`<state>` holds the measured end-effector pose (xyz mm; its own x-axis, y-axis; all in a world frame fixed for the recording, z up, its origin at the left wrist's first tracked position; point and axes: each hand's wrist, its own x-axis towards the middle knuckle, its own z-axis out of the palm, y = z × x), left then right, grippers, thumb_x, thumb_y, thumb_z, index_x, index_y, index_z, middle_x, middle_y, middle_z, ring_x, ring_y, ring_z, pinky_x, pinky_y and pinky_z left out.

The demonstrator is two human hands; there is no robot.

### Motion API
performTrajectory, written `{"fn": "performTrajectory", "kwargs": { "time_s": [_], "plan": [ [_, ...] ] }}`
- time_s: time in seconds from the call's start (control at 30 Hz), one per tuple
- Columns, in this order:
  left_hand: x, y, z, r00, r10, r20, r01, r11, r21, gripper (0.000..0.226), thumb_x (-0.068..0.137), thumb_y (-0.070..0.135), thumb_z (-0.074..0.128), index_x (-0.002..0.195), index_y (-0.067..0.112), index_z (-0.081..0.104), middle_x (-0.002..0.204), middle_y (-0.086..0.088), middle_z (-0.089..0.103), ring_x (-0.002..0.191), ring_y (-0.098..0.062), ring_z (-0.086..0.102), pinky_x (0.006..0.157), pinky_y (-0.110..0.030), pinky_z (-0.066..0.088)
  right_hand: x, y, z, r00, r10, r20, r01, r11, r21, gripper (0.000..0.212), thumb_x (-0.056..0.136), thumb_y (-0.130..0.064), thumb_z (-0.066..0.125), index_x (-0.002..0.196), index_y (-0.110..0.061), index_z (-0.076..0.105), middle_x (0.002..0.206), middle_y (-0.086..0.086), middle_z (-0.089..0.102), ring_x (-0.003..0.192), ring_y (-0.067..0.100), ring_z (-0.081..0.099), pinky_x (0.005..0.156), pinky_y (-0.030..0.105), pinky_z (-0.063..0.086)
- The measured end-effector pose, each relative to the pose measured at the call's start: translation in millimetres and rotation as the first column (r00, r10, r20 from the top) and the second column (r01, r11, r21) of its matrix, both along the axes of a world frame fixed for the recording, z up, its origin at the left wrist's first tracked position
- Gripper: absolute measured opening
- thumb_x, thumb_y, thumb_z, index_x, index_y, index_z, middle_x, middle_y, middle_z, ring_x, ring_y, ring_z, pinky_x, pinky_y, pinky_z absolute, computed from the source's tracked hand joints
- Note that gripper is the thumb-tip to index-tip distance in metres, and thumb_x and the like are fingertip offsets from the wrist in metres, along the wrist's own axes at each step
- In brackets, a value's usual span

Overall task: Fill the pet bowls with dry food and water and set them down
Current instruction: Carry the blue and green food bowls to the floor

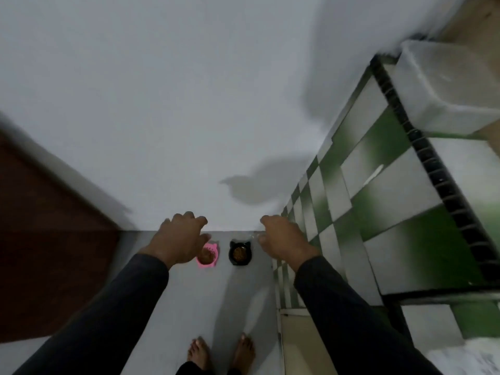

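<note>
We stand barefoot on the grey floor (pixel 173 307), looking down past both outstretched arms. Two cat-eared bowls sit side by side against the base of the white wall (pixel 162 104): a pink bowl (pixel 212 257) on the left and a black bowl (pixel 240 253) just beside it, each holding brown dry food. We judge the food part done and both of these bowls set down. Our left hand (pixel 180 239) hangs in the air with fingers loosely curled, holding nothing and overlapping the pink bowl only in our line of sight. Our right hand (pixel 284 239) looks the same; something faint and clear shows near its fingers, but we cannot tell whether it is a water dish. No water is plainly visible, so that step may remain.
</note>
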<state>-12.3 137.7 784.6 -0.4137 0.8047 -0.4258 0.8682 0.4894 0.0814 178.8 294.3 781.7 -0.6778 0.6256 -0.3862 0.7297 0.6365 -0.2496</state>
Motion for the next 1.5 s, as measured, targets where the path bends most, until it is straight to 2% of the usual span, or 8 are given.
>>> {"fn": "performTrajectory", "kwargs": {
  "time_s": [0.17, 0.57, 0.77, 0.97, 1.1, 1.2, 1.33, 1.5],
  "plan": [
    [1.4, 10.1, 41.8, 0.997, -0.042, -0.062, 0.044, 0.998, 0.036, 0.052, 0.105, 0.051, 0.042, 0.15, 0.026, 0.043, 0.142, -0.008, 0.053, 0.126, -0.03, 0.053, 0.104, -0.046, 0.046, 5.0, 7.0, 41.7, 0.999, -0.007, -0.047, 0.011, 0.997, 0.074, 0.032, 0.097, -0.028, 0.051, 0.124, -0.012, 0.057, 0.119, 0.009, 0.062, 0.108, 0.029, 0.058, 0.088, 0.038, 0.05],
    [-6.1, 20.8, 93.4, 0.976, -0.214, 0.051, 0.208, 0.973, 0.103, 0.052, 0.105, 0.047, 0.047, 0.152, 0.024, 0.044, 0.15, -0.006, 0.049, 0.134, -0.026, 0.051, 0.108, -0.04, 0.044, 19.1, -35.3, 110.7, 0.973, -0.221, -0.062, 0.226, 0.971, 0.084, 0.04, 0.097, -0.034, 0.055, 0.132, -0.014, 0.057, 0.13, 0.008, 0.061, 0.113, 0.028, 0.06, 0.096, 0.042, 0.053],
    [-3.1, 6.0, 101.9, 0.924, -0.38, 0.039, 0.375, 0.922, 0.099, 0.054, 0.104, 0.05, 0.047, 0.152, 0.025, 0.042, 0.151, -0.006, 0.048, 0.134, -0.027, 0.051, 0.11, -0.043, 0.045, 39.1, -90.7, 127.0, 0.91, -0.406, -0.081, 0.411, 0.909, 0.069, 0.038, 0.097, -0.032, 0.056, 0.131, -0.015, 0.058, 0.13, 0.007, 0.059, 0.113, 0.028, 0.059, 0.095, 0.04, 0.052],
    [23.7, -12.6, 110.9, 0.844, -0.534, 0.045, 0.53, 0.844, 0.08, 0.055, 0.105, 0.05, 0.046, 0.154, 0.025, 0.04, 0.154, -0.007, 0.045, 0.138, -0.028, 0.048, 0.113, -0.042, 0.041, 73.9, -152.9, 138.0, 0.843, -0.534, -0.062, 0.538, 0.84, 0.073, 0.028, 0.094, -0.033, 0.055, 0.117, -0.017, 0.062, 0.116, 0.007, 0.062, 0.095, 0.026, 0.061, 0.086, 0.04, 0.056],
    [58.1, -24.1, 119.1, 0.777, -0.624, 0.081, 0.615, 0.78, 0.114, 0.054, 0.107, 0.047, 0.044, 0.155, 0.023, 0.039, 0.158, -0.007, 0.042, 0.142, -0.026, 0.043, 0.117, -0.04, 0.036, 105.8, -191.3, 149.6, 0.805, -0.592, -0.043, 0.593, 0.798, 0.11, 0.033, 0.095, -0.033, 0.056, 0.122, -0.014, 0.06, 0.118, 0.008, 0.062, 0.098, 0.028, 0.062, 0.086, 0.039, 0.056],
    [88.6, -33.0, 126.2, 0.711, -0.69, 0.134, 0.672, 0.724, 0.159, 0.045, 0.108, 0.038, 0.046, 0.148, 0.019, 0.049, 0.147, -0.005, 0.052, 0.133, -0.025, 0.051, 0.113, -0.036, 0.04, 134.9, -218.9, 155.5, 0.763, -0.645, -0.037, 0.643, 0.753, 0.143, 0.034, 0.095, -0.038, 0.057, 0.121, -0.016, 0.059, 0.117, 0.009, 0.063, 0.097, 0.028, 0.062, 0.084, 0.04, 0.056],
    [130.1, -43.6, 127.2, 0.644, -0.746, 0.17, 0.713, 0.666, 0.218, 0.028, 0.102, 0.03, 0.053, 0.116, 0.013, 0.07, 0.109, -0.003, 0.069, 0.097, -0.022, 0.064, 0.093, -0.038, 0.054, 182.2, -258.0, 162.2, 0.684, -0.727, -0.058, 0.725, 0.668, 0.168, 0.045, 0.097, -0.042, 0.058, 0.133, -0.016, 0.056, 0.129, 0.01, 0.061, 0.112, 0.03, 0.061, 0.092, 0.041, 0.053],
    [210.4, -74.1, 140.5, 0.554, -0.825, 0.109, 0.793, 0.563, 0.233, 0.03, 0.099, 0.042, 0.05, 0.113, 0.022, 0.067, 0.109, 0.0, 0.064, 0.095, -0.018, 0.061, 0.088, -0.038, 0.055, 251.5, -319.1, 169.8, 0.563, -0.822, -0.085, 0.819, 0.541, 0.189, 0.04, 0.096, -0.04, 0.057, 0.129, -0.017, 0.057, 0.127, 0.008, 0.061, 0.111, 0.027, 0.059, 0.094, 0.041, 0.052]
  ]
}}
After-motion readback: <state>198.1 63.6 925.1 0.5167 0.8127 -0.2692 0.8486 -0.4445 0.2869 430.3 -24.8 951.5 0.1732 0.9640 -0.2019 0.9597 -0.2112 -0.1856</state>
